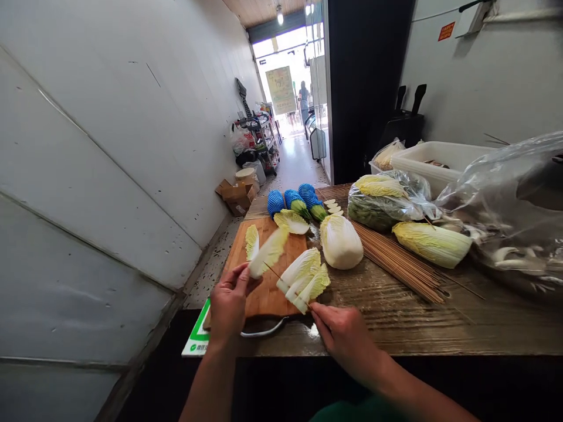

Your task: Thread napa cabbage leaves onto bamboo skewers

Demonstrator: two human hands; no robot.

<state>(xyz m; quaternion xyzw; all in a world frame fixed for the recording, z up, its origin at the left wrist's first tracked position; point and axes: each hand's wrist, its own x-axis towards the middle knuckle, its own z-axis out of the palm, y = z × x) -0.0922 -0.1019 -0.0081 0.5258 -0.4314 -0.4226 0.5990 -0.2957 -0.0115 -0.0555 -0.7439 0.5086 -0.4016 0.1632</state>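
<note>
My left hand (233, 293) pinches a cabbage leaf (267, 253) at its pale base, above the wooden cutting board (257, 302). My right hand (341, 331) is closed on the lower end of a skewer (273, 270), which runs up to the left through several stacked cabbage leaves (301, 275). The skewer's far tip meets the leaf in my left hand; whether it has pierced it I cannot tell. Two more loose leaves lie on the board, one small upright piece (252, 242) and one wider leaf (292, 222) at the back.
A napa cabbage (341, 241) stands right of the board, with a bundle of skewers (396, 261) and a cabbage piece (433, 243) beyond it. Blue-netted vegetables (292, 197) lie at the back. Bagged greens (378, 199), a white bin (440, 161) and bagged mushrooms (523, 258) fill the right.
</note>
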